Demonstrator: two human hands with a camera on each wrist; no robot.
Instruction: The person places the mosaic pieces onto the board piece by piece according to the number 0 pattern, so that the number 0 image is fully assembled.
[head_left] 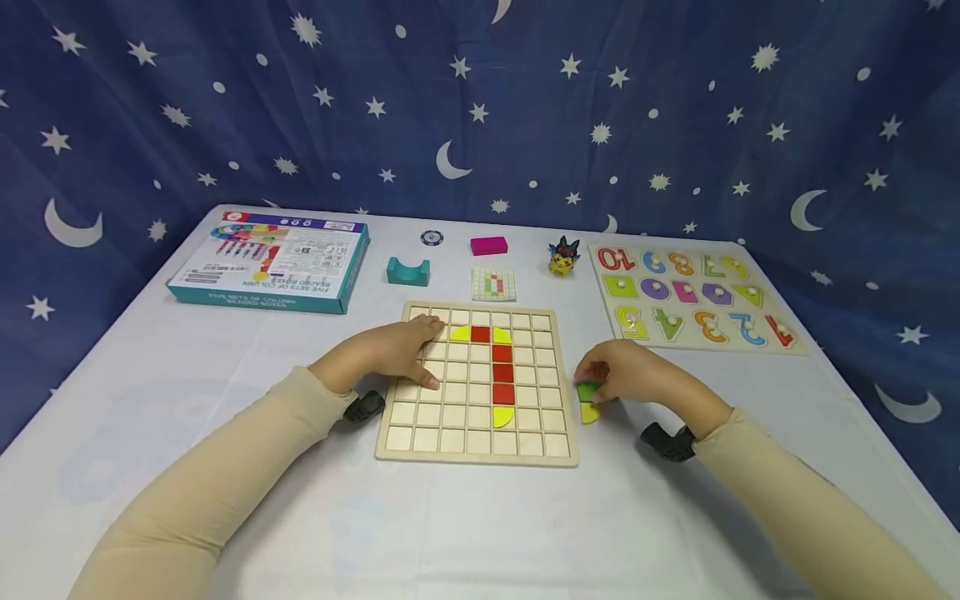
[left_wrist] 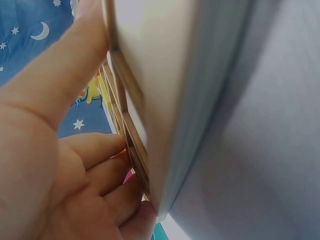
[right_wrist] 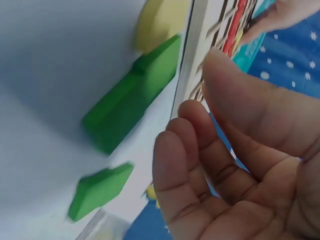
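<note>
**pegboard_fan:** Nearest the camera are two arms in beige sleeves. The left hand (head_left: 390, 354) lies flat on the left side of the square wooden grid board (head_left: 420, 433), fingers (left_wrist: 97, 150) straight and close together over the cells, thumb along the board's left edge. That board sits mid-surface on the white cloth-covered surface (head_left: 480, 525).

**gridlock22:** And the right hand (head_left: 637, 375)?

**pegboard_fan:** Just off the board's right edge, hovering over a small cluster of green wooden blocks (head_left: 588, 390) with a yellow half-round piece (head_left: 591, 412) beside them. In the wrist view its fingers (right_wrist: 185, 165) are loosely curled and apart from the blocks, not pinching anything that I can see. From the head view I can't tell whether the fingertips touch the green.

**gridlock22:** What's already in the board?

**pegboard_fan:** A column of red square tiles (head_left: 503, 372) with a yellow half-round tile (head_left: 502, 417) at the bottom, and yellow curved tiles either side of a red one on top.

**gridlock22:** Farther back?

**pegboard_fan:** A small pattern card (head_left: 493, 284), a teal arch-shaped block (head_left: 408, 271), a magenta rectangular block (head_left: 488, 245), a dark round token (head_left: 431, 238), a little yellow-and-black toy figure (head_left: 562, 256). Left is a teal-edged cardboard game box (head_left: 270, 260), right a wooden number puzzle board (head_left: 693, 296). Behind everything hangs a blue star-and-moon backdrop (head_left: 480, 100).
</note>
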